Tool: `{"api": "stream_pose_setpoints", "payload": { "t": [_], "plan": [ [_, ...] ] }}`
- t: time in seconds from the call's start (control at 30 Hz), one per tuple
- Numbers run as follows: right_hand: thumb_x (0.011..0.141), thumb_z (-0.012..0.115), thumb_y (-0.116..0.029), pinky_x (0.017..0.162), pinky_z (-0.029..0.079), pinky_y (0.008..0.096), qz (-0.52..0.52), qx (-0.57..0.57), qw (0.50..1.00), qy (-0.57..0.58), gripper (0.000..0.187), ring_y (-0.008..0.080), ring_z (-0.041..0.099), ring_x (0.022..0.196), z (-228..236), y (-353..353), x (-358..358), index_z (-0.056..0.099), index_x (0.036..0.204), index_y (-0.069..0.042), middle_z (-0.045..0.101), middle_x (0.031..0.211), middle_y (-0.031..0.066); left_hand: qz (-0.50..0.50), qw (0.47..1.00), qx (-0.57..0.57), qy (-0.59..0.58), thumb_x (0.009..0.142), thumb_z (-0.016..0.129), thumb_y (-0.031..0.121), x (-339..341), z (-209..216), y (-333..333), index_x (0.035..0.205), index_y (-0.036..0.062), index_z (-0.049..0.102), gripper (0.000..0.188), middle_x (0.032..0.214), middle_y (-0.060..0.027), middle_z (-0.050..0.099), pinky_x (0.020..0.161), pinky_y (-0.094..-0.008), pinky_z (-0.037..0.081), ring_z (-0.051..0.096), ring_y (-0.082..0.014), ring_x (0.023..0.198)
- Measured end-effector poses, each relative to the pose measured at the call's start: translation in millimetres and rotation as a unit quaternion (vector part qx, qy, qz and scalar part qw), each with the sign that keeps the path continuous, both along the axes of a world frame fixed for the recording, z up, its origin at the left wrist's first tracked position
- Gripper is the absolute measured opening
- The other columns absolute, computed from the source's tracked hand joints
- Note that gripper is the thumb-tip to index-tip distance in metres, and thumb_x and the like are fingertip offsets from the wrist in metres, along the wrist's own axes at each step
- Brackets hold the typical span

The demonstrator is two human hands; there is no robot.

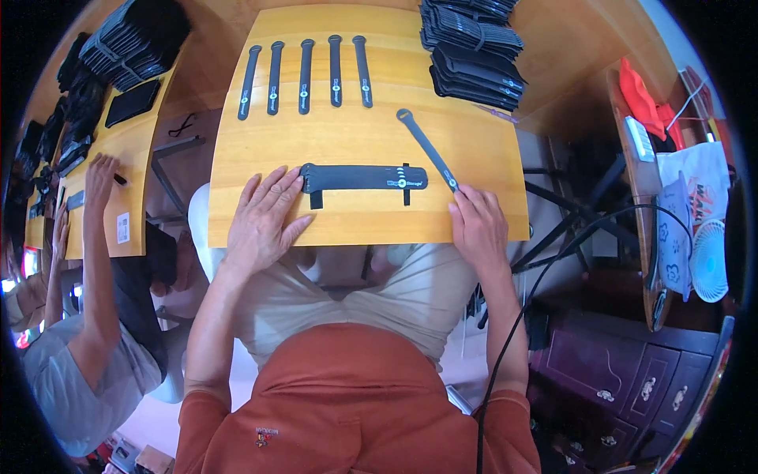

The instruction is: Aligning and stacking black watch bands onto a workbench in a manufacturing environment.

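I see the right hand [478, 225] with fingers pinching the near end of the thin strap [427, 148], which angles up-left across the bench [355, 225], while the left hand [260, 217], fingers spread flat, touches the wide band [363, 177].

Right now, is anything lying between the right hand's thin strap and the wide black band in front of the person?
Nothing visible. The thin strap at the right hand runs over bare board beside the wide black band; the left hand rests at its far end.

Left hand [263, 215] flat on wide black strap [365, 178] at frame centre; right hand [477, 225] pinches narrow strap [427, 148]; five straps [305, 69] lined up above, wooden table [347, 134].
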State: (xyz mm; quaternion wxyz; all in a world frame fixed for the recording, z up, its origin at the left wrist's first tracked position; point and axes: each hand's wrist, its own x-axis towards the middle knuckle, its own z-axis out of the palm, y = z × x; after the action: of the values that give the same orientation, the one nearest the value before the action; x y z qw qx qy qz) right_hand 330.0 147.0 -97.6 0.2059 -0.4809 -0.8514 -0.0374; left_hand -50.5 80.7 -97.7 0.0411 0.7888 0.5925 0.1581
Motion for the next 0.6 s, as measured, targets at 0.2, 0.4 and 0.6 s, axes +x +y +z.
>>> {"api": "stream_pose_setpoints", "payload": {
  "t": [0.2,0.4,0.6],
  "plan": [
    [0.089,0.076,-0.023,0.095,0.052,0.0461,-0.033,-0.014,0.997,-0.064,0.038,0.0351,0.061,0.114,17,-49,13,0.068,0.114,0.005,0.066,0.122,0.0162,-0.007,0.999,0.039,-0.016,0.096,0.070,0.037,-2,-2,-3,0.137,0.0007,0.062,0.055,0.149,-0.0131,0.057,0.121,-0.0481,0.033,0.048,-0.0311,0.143],
    [0.083,0.077,-0.012,0.083,0.056,0.0443,-0.067,0.104,0.990,-0.074,0.021,0.0349,0.067,0.094,-13,-74,40,0.067,0.097,0.000,0.068,0.105,0.0131,-0.030,0.976,0.130,-0.174,0.088,0.079,0.017,35,-6,-32,0.122,-0.0013,0.069,0.040,0.130,-0.0192,0.067,0.100,-0.0452,0.055,0.066,-0.0350,0.119],
    [0.086,0.070,0.002,0.068,0.058,0.0408,-0.123,0.099,0.985,0.074,0.008,0.0328,0.070,0.077,-17,-119,16,0.067,0.093,-0.001,0.070,0.093,0.0152,-0.124,0.908,-0.110,-0.385,0.095,0.075,0.017,114,1,-48,0.123,-0.0035,0.070,0.036,0.116,-0.0221,0.074,0.091,-0.0396,0.058,0.073,-0.0333,0.105]
  ]
}}
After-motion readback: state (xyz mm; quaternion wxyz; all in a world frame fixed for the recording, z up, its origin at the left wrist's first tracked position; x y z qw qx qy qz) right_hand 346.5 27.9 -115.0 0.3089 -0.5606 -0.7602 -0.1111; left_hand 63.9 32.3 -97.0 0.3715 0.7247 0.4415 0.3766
